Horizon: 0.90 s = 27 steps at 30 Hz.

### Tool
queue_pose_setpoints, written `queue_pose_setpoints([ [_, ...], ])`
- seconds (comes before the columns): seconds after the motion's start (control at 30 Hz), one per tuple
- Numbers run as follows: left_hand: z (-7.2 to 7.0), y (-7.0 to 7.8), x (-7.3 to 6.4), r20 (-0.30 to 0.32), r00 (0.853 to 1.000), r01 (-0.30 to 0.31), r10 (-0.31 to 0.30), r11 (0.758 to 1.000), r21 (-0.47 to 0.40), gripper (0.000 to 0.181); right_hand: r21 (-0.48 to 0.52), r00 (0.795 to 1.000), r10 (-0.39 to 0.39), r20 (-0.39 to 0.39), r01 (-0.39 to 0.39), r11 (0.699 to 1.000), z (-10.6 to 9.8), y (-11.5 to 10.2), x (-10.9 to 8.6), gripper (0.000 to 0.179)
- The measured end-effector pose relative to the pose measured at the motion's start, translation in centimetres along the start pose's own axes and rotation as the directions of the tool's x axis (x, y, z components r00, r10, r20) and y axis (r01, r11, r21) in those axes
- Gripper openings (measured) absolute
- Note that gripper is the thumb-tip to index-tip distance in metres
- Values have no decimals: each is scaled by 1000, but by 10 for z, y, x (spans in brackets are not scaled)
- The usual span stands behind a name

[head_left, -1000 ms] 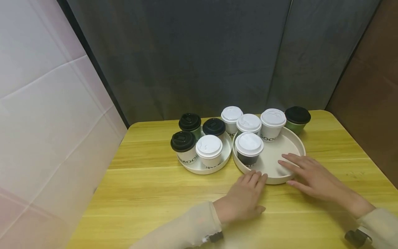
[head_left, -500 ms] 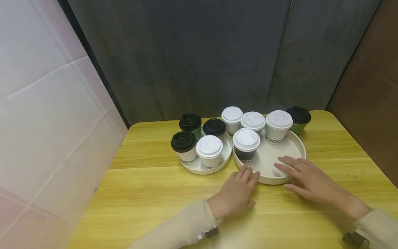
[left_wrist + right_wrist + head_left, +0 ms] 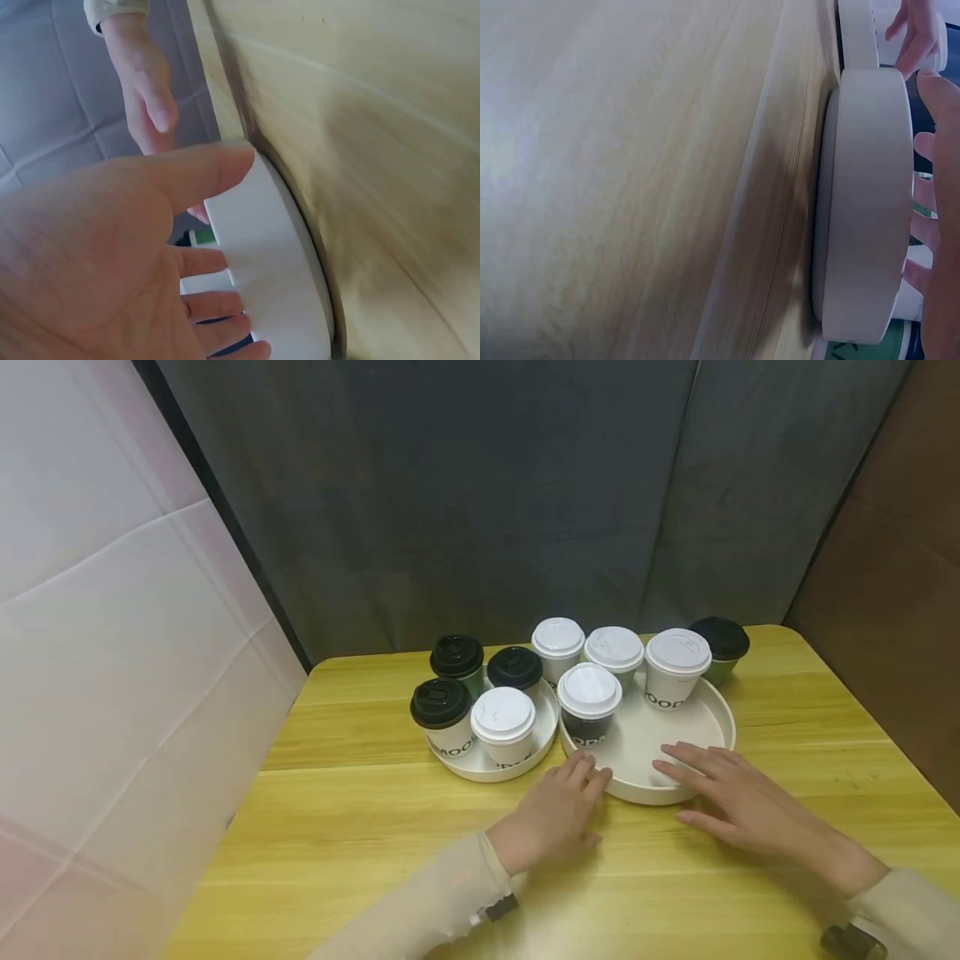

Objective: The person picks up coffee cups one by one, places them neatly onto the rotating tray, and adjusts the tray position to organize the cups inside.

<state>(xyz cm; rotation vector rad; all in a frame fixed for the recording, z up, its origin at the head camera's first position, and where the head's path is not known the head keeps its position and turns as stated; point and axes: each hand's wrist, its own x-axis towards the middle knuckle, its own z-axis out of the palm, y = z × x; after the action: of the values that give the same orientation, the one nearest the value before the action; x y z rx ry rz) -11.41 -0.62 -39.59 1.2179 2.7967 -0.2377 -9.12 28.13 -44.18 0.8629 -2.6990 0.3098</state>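
A round cream tray [image 3: 648,795] holds three white-lidded paper cups: a dark cup [image 3: 588,697] at its left, a greenish cup [image 3: 615,650] at the back and a white lettered cup [image 3: 675,668] at the back right. My left hand [image 3: 547,818] rests its fingertips on the tray's front-left rim. In the left wrist view, its thumb reaches along the tray wall [image 3: 262,255], fingers over the edge. My right hand [image 3: 738,793] has extended fingers over the front-right rim, thumb outside; the right wrist view shows these fingers beyond the tray wall [image 3: 870,202].
A smaller round white tray [image 3: 480,774] with several black- and white-lidded cups stands close on the left. Behind are a white-lidded cup [image 3: 557,643] between the trays and a black-lidded green cup [image 3: 722,647]. A dark partition [image 3: 450,510] rises behind the wooden table [image 3: 337,827].
The right tray's cups have swung clockwise: the dark cup left and back, the other two rightward. My left hand has slid left along the rim; my right hand has shifted slightly left.
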Motion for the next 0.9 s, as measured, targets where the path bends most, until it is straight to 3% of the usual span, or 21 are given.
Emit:
queue_pose_setpoints([
  [0.37, 0, -17, 4, -39, 997, -60, 59, 997, -37, 81, -9, 999, -42, -28, 42, 999, 2, -3, 1, 72],
  [0.7, -11, -12, 6, -5, 1000, -13, 12, 996, -90, 77, 2, 1000, -11, -23, 11, 1000, 0, -1, 0, 73],
  [0.9, -18, -3, 10, -37, 999, -40, 35, 992, -122, 80, -11, 997, -31, -73, 30, 999, -7, 4, 3, 75],
])
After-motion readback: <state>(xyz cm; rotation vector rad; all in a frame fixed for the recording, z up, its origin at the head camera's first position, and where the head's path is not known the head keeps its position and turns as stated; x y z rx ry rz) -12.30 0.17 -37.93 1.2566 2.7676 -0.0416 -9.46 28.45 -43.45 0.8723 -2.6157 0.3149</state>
